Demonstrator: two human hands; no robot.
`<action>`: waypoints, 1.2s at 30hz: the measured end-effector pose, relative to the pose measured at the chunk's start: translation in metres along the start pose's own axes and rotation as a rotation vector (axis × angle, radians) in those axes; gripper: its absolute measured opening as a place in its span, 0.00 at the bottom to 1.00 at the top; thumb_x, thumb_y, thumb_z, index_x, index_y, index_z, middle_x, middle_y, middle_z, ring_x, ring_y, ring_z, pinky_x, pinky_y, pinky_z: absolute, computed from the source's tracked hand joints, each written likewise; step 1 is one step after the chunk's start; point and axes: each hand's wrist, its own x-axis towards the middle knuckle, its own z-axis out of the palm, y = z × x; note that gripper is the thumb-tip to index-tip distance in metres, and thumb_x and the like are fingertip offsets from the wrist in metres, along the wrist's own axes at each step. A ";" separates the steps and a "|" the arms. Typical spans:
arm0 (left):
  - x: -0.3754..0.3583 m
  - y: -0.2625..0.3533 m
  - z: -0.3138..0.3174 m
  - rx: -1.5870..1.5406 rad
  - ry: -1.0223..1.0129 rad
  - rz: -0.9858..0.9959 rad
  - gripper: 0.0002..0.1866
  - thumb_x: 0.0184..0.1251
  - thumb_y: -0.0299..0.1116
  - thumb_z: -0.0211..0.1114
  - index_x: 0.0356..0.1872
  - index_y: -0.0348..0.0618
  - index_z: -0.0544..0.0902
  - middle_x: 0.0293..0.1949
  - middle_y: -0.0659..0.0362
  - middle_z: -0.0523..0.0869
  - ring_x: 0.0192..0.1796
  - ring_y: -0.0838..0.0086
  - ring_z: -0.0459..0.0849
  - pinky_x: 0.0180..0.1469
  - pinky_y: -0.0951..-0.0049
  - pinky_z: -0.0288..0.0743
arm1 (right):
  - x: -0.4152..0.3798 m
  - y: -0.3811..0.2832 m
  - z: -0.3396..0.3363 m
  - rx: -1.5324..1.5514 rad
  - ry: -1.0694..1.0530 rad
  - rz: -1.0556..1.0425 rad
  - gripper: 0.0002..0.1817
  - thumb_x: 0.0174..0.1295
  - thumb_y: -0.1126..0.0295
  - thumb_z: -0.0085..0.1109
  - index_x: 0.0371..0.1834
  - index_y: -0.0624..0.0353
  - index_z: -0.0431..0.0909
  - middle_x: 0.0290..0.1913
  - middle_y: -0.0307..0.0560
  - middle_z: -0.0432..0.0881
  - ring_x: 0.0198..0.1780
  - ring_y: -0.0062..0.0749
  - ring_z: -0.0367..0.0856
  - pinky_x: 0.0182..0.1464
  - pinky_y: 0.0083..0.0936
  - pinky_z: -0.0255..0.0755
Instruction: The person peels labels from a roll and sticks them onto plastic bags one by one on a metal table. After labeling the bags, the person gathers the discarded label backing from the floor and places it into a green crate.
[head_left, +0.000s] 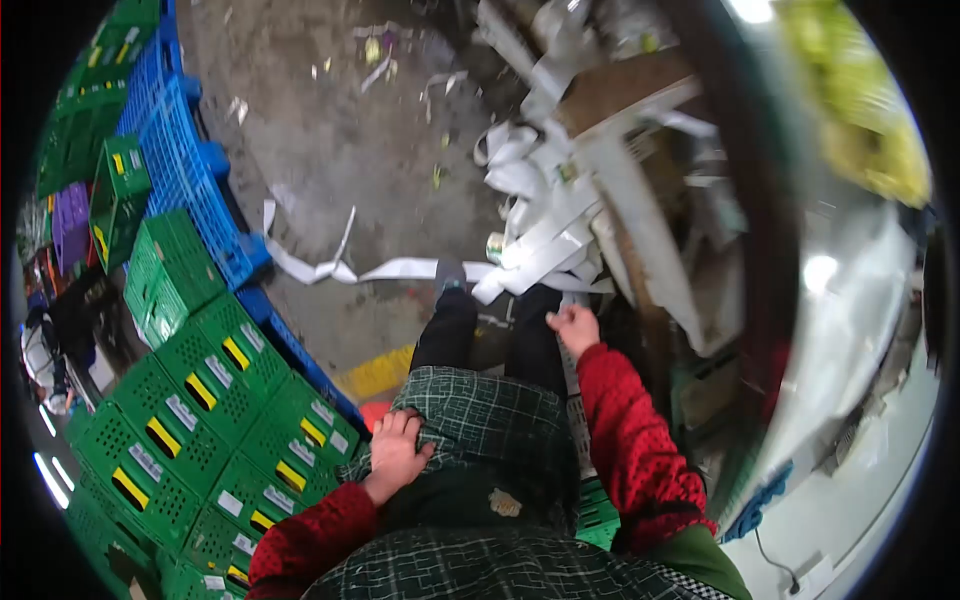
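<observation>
My left hand (pixel 398 450) lies against the dark checked apron (pixel 490 395), its fingers stretched out over the cloth. My right hand (pixel 577 330) hangs beside my right thigh with the fingers curled together; whether anything small is inside them is hidden. Beyond the right hand, a tangled heap of white paper strips (pixel 545 240) lies on the floor. One long white strip (pixel 400 268) runs leftward from the heap, close to my feet. Both forearms are in red patterned sleeves (pixel 640 440).
Stacked green crates (pixel 200 390) with yellow handles fill the left side. A blue plastic pallet (pixel 190 150) stands behind them, near a purple crate (pixel 70 225). To the right are cardboard and white scraps (pixel 640 170) and a glossy white surface (pixel 850 300). Scraps litter the concrete floor (pixel 300 130).
</observation>
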 end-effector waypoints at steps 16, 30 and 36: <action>0.000 -0.009 0.019 -0.040 0.029 -0.167 0.21 0.40 0.43 0.76 0.32 0.49 0.76 0.38 0.57 0.75 0.40 0.59 0.73 0.41 0.57 0.65 | 0.219 0.063 0.223 -0.354 -0.360 -0.470 0.11 0.59 0.61 0.56 0.31 0.57 0.80 0.30 0.57 0.80 0.36 0.50 0.81 0.39 0.42 0.73; 0.070 0.100 -0.133 -1.492 0.018 -0.090 0.12 0.63 0.23 0.65 0.48 0.36 0.81 0.39 0.63 0.85 0.42 0.83 0.80 0.46 0.79 0.75 | -0.202 -0.199 -0.050 0.166 -0.435 -0.655 0.10 0.55 0.73 0.66 0.41 0.57 0.83 0.40 0.48 0.83 0.42 0.43 0.83 0.43 0.30 0.76; 0.013 0.157 -0.256 -1.360 -0.038 0.553 0.15 0.64 0.23 0.64 0.52 0.37 0.79 0.42 0.62 0.85 0.43 0.82 0.80 0.48 0.77 0.75 | -0.271 -0.280 -0.130 0.265 -0.160 -0.886 0.07 0.52 0.76 0.68 0.34 0.58 0.81 0.39 0.45 0.81 0.42 0.30 0.80 0.49 0.24 0.73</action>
